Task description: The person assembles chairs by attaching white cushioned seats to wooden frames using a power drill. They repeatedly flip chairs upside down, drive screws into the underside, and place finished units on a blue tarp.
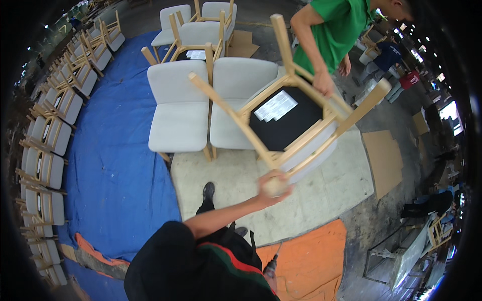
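Note:
A chair with a wooden frame, black underside and pale grey upholstery is held tilted, its legs pointing up toward me. My left hand, slightly blurred, is closed around a pale wooden part at its near corner, seemingly the leg end. Across from me, a person in a green shirt has a hand on the far side of the chair's frame. Low in view, my right hand grips a power drill with a long bit, beside my body. My shirt partly hides that hand.
Two upright grey chairs stand just beyond, with more chairs behind them. Rows of chairs line the far left past a blue tarp. An orange sheet and cardboard lie to the right. Other people are farther off.

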The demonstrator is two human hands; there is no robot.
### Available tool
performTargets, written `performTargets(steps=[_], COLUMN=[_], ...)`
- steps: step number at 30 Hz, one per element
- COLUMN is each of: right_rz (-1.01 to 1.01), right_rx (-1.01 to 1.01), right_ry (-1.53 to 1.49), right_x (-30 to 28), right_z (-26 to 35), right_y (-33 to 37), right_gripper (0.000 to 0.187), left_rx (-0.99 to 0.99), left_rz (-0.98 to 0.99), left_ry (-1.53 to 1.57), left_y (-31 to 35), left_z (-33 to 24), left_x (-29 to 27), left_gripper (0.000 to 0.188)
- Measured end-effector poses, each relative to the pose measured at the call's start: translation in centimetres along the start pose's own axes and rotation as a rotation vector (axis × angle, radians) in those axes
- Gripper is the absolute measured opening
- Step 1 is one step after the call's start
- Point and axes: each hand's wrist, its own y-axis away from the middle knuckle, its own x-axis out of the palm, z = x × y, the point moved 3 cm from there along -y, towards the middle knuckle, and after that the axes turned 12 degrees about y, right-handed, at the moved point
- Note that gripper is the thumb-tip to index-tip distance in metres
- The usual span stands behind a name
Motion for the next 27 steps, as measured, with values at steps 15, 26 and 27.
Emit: performTargets(steps=[15,26,27], right_rz=[-0.186,-0.598,-0.603], right_rx=[-0.248,-0.065,-0.024], right_ry=[0.508,0.673,0.596], right_x=[2.5,13.0,13.8], right_z=[6.2,4.5,4.4], right_y=[-33.1,-66.6,-69.7], right_gripper=[0.056,0.055,0.057], left_rx=[-0.947,0.017,0.036], left_rz=[0.577,0.96,0.961], left_ry=[-0.69,-1.742,-1.703], left_y=[6.9,-48.1,-50.1], left_z=[1.9,36.6,40.7], left_x=[-15.3,-36.4,-35.6], left_gripper=[0.032,0.095,0.092])
